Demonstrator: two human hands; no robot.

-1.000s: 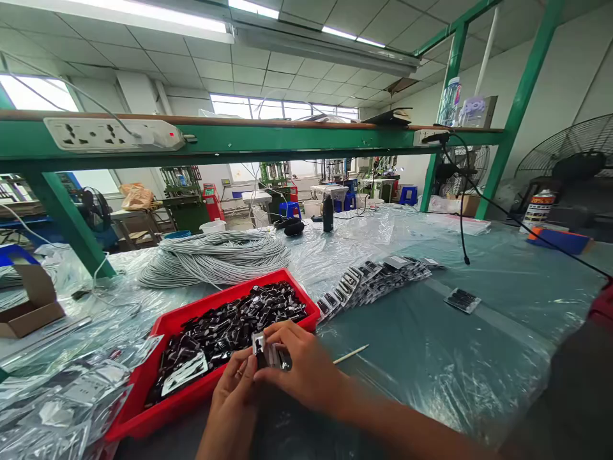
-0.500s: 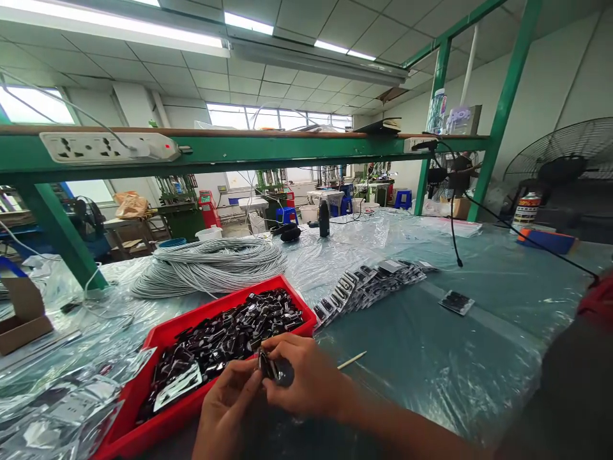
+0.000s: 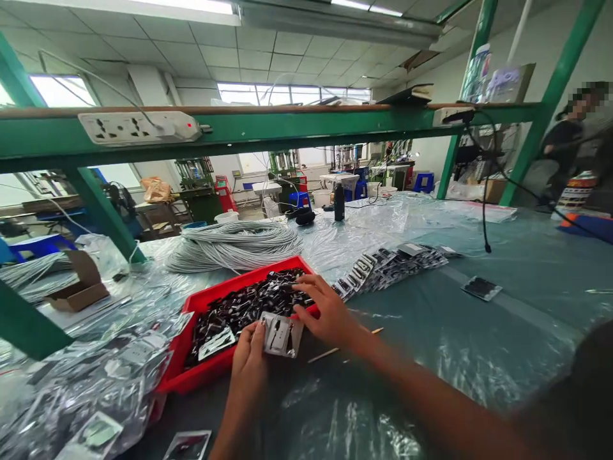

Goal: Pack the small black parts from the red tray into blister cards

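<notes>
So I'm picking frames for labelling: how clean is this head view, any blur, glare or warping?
Head view: the right hand and forearm smear with motion blur; the left hand and its packet stay fairly sharp; glare streaks the plastic sheet; window blown out; green shelf beam bows from wide-angle distortion.

A person's left hand (image 3: 249,352) holds a clear packet (image 3: 281,334) at the red tray (image 3: 178,381); the right hand (image 3: 325,311) reaches among black parts (image 3: 249,301) beside coiled grey cable (image 3: 234,244).
</notes>
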